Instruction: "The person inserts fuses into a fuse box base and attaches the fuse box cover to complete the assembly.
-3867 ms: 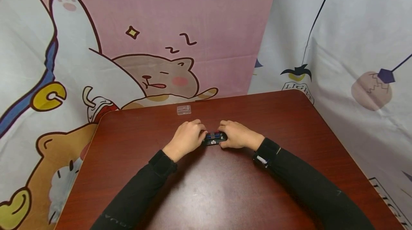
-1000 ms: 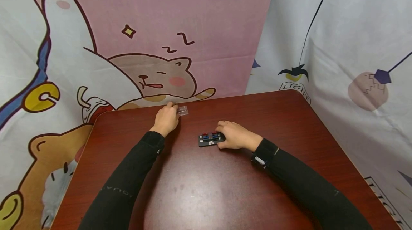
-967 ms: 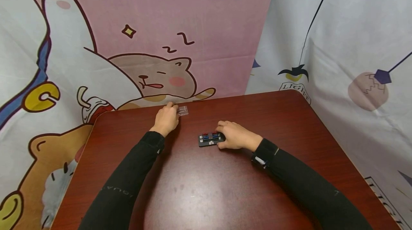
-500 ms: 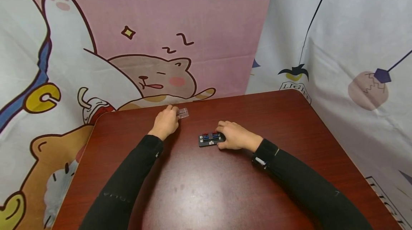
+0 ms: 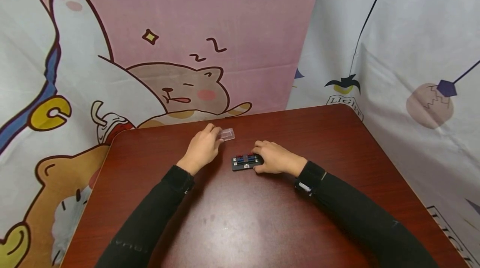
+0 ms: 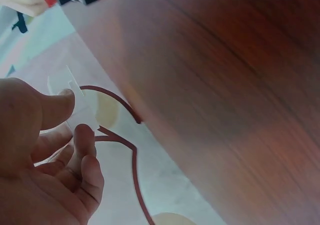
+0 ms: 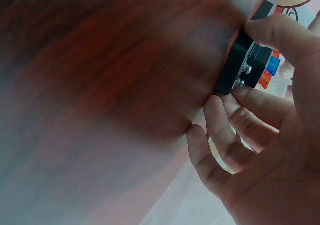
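A black fuse block (image 5: 240, 163) with red and blue blade fuses lies on the table near its middle. My right hand (image 5: 278, 159) grips its right end, thumb on the near edge and fingers on the far one. In the right wrist view the side of the fuse block (image 7: 235, 65), its terminal screws and an orange-red and a blue fuse (image 7: 273, 65) show. Beyond the block and to its left, my left hand (image 5: 202, 148) pinches a clear plastic cover (image 5: 228, 134). The left wrist view has this cover (image 6: 82, 107) between thumb and fingers, raised off the table.
The brown wooden table (image 5: 300, 218) reflects light at its near middle. Behind it hangs a pink cartoon curtain (image 5: 255, 30), close to the table's far edge. A pale curtain (image 5: 393, 134) hangs along the right side.
My left hand let go of the fuse block, reached to the far edge and took the clear cover. It now brings the cover rightward, nearer the block. My right hand stays on the block.
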The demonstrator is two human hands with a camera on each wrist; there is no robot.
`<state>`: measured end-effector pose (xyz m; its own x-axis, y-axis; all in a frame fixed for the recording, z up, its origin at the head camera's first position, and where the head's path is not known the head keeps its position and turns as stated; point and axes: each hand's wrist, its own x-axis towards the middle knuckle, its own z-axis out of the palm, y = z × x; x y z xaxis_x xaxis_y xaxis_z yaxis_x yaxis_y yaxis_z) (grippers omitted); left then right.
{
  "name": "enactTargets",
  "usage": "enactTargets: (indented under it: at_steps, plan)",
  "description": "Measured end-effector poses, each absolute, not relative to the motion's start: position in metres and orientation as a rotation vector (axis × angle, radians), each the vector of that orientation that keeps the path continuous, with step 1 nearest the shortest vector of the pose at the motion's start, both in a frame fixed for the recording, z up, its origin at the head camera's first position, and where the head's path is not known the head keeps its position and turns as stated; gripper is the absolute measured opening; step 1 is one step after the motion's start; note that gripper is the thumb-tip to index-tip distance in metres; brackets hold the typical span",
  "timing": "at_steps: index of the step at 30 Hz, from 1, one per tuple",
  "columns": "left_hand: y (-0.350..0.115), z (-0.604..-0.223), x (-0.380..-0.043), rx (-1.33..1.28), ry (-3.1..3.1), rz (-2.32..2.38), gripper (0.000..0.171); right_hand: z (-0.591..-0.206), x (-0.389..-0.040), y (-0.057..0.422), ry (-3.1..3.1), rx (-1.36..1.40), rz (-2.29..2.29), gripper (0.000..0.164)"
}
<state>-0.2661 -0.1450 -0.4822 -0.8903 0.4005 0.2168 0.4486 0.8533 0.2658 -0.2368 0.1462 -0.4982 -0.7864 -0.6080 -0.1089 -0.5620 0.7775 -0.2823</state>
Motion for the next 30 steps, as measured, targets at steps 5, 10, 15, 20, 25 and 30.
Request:
enactTargets:
  at_steps: [5,10,15,20,25,30]
  plan:
    - [-0.138,-0.48,-0.254,-0.714,-2.849,-0.451,0.039,-0.498,-0.236,0.147,2.779,-0.935,-0.359,0.065]
    - [-0.133,-0.481,-0.245,-0.747,-2.869,-0.478,0.041,-0.501,-0.236,0.149,2.788,-0.962,-0.34,0.065]
    - [-0.128,-0.484,-0.239,-0.772,-2.904,-0.481,0.04,-0.501,-0.236,0.15,2.788,-0.966,-0.334,0.064]
    - [-0.124,-0.486,-0.236,-0.797,-2.917,-0.47,0.039,-0.501,-0.237,0.151,2.794,-0.979,-0.337,0.063]
    - [-0.121,-0.485,-0.234,-0.844,-2.895,-0.465,0.037,-0.5,-0.237,0.151,2.799,-0.999,-0.347,0.061]
    - [-0.118,-0.485,-0.233,-0.877,-2.888,-0.449,0.037,-0.499,-0.237,0.151,2.8,-1.01,-0.343,0.061]
